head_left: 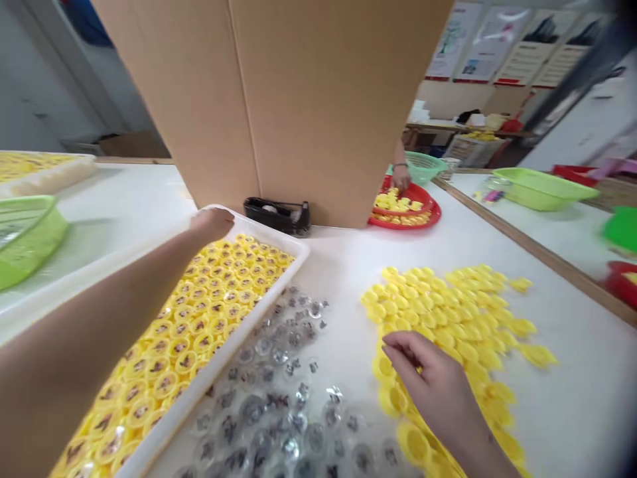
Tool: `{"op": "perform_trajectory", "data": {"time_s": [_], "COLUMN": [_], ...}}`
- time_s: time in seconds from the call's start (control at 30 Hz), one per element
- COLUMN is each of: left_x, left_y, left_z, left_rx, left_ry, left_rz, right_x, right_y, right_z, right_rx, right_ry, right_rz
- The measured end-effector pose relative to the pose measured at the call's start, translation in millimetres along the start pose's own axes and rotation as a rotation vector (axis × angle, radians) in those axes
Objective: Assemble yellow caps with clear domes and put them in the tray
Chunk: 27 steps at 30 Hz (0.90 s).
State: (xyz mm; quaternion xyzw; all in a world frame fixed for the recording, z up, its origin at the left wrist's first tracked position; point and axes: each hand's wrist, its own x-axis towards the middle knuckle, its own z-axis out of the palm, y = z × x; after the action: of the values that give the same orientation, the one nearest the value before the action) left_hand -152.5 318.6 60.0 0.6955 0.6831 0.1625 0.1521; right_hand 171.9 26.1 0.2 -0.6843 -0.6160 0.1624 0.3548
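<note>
My left hand (213,226) reaches over the far left corner of a white tray (266,299), its fingers curled and their tips hidden. Rows of round yellow pieces with dark printed pictures (186,328) fill the tray. My right hand (432,378) is closed in a pinch above the near left part of a spread of plain yellow cup-shaped pieces (438,305). Whatever its fingertips hold, if anything, cannot be made out. Between the tray and that spread lie many small clear discs with dark prints (298,398), scattered on the white table (338,259).
A tall cardboard sheet (298,99) stands behind a black tape dispenser (277,216). Past it, another person's hand (401,178) is over a red tray (432,211) of yellow pieces. Green baskets (30,239) stand at left and right. A wooden edge (537,245) crosses the right side.
</note>
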Motion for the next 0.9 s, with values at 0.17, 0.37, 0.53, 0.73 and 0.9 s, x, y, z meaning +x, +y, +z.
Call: {"op": "perform_trajectory", "data": {"time_s": [0.17,0.37,0.53,0.73,0.9], "left_x": [-58.3,-171.7,-237.3,-268.3,-279.3], "left_y": [44.6,96.0,86.3,55.4,62.5], "left_z": [-33.8,-15.4,35.1,86.9,104.1], "left_rx": [0.127,-0.119,-0.422,-0.775,-1.413], "left_ry": [0.112,-0.017,-0.196,-0.214,-0.294], "left_rz": [0.196,0.442,0.348,-0.053,-0.383], "right_x": [28.8,58.7,69.4,70.2,42.1], "right_y": [8.7,0.5,-2.8,-6.4,-43.8], "right_z": [-14.4,3.2,15.7,20.0,27.3], "right_rx": [-0.589,-0.730,-0.796,-0.773,-0.641], "right_ry": [-0.164,-0.249,-0.285,-0.287,-0.265], "right_rz": [-0.047,-0.034,0.035,0.052,-0.070]}}
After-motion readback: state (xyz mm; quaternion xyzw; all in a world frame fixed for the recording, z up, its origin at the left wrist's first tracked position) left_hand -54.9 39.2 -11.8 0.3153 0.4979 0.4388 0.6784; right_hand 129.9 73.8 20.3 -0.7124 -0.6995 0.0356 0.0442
